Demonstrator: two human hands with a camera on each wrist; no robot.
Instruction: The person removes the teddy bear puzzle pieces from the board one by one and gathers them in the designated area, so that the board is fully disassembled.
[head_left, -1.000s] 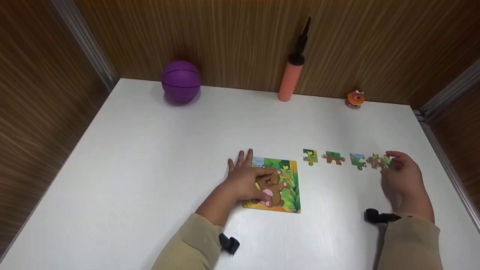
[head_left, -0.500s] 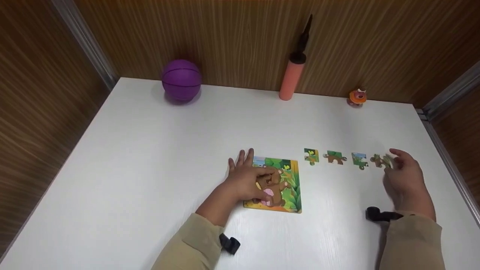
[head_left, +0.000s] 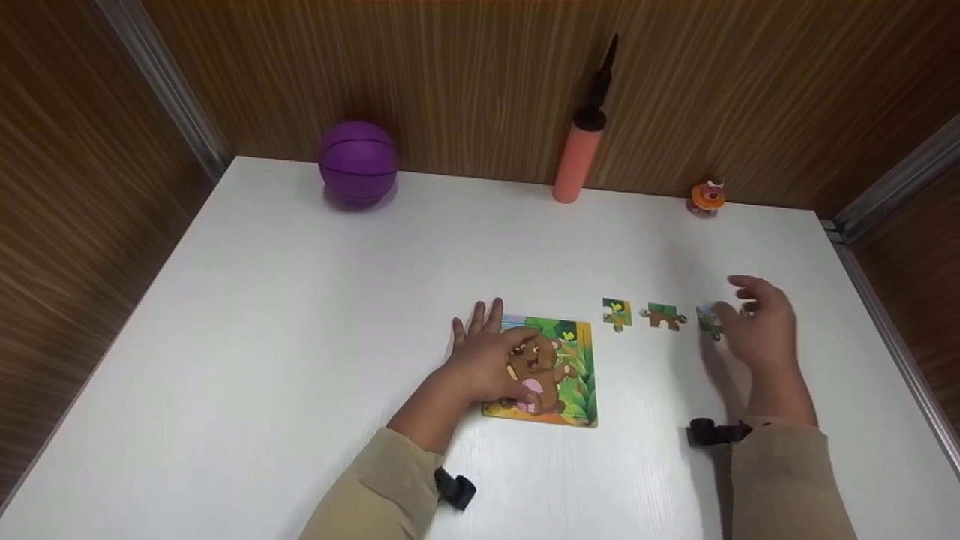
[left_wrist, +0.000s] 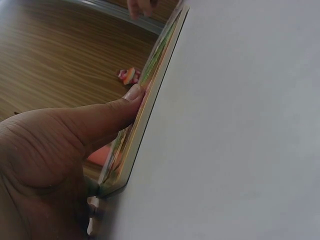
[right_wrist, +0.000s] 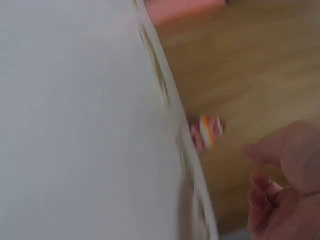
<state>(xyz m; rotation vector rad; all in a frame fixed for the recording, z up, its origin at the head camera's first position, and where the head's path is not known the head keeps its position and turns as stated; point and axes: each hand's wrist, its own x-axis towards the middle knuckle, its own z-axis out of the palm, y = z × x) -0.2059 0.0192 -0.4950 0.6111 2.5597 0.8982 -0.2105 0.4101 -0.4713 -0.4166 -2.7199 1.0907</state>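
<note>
A square puzzle with a brown bear picture lies on the white table. My left hand rests on its left side, fingers spread; in the left wrist view, the thumb presses its top face. To the right lie a puzzle piece with a yellow bird, a brown-and-green piece and a blue-and-green piece. My right hand hovers raised over the last one and partly hides it, thumb and fingers apart. Nothing shows between them in the right wrist view. The bear piece is hidden behind this hand.
Along the back edge stand a purple ball, a pink hand pump with a black nozzle, and a small red-and-orange toy figure. Wood-grain panels enclose the table's back and sides. Black camera mounts sit at both wrists.
My right hand has left the bear piece at the far right and moved left and up, with its thumb and fingers parting. My left hand has stayed on the bear puzzle.
</note>
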